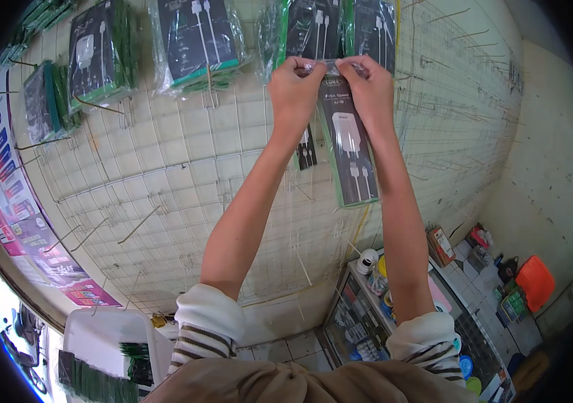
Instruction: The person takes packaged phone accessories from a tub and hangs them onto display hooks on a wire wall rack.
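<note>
Both arms reach up to the wire rack. My left hand (296,91) pinches the clear plastic at the top left of a black and green charger package (347,144). On the other top corner, my right hand (369,87) pinches the same plastic, its fingers closed. The package hangs upright between my forearms, showing a white charger and cable. A smaller black package (306,149) is partly hidden behind it on the left. Just above my hands hang boxed cables in clear wrap (313,30).
More wrapped packages (102,54) hang at upper left on the wire grid (185,168), whose metal hooks stick out. A white bin (108,326) holding green-edged packages is at lower left. A glass display case (357,316) stands at lower right, near an orange chair (536,282).
</note>
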Available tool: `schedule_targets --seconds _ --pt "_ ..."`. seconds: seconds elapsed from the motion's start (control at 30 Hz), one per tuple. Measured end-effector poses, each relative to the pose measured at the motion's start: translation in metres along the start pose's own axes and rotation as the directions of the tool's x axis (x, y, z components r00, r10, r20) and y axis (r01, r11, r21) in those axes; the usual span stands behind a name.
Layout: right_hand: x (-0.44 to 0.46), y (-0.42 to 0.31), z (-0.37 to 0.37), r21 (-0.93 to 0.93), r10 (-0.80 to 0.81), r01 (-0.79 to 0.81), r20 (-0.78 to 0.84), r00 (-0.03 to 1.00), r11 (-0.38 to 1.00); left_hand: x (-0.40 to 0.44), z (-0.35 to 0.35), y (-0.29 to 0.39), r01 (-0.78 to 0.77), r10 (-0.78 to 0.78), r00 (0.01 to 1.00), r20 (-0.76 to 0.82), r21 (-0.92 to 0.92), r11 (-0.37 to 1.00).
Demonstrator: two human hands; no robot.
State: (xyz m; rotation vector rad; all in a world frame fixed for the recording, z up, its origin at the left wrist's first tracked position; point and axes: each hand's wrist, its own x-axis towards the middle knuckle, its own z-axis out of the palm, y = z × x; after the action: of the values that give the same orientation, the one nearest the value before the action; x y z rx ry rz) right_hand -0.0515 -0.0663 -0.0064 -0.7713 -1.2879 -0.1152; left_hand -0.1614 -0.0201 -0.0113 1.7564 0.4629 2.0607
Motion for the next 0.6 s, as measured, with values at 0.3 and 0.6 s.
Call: schedule_targets --seconds 0.3,0.6 --pt "-0.008 0.012 0.008 0.014 -0.017 0.017 -0.026 1.000 1.000 -0.008 0.000 0.004 0.022 -0.013 0.998 0.064 -0.133 0.991" --pt "-0.033 0.046 0.032 -0.071 -0.071 0.066 -0.069 0.995 0.995 -0.023 -0.007 -0.026 0.020 -0.016 1.000 -0.024 0.177 0.984"
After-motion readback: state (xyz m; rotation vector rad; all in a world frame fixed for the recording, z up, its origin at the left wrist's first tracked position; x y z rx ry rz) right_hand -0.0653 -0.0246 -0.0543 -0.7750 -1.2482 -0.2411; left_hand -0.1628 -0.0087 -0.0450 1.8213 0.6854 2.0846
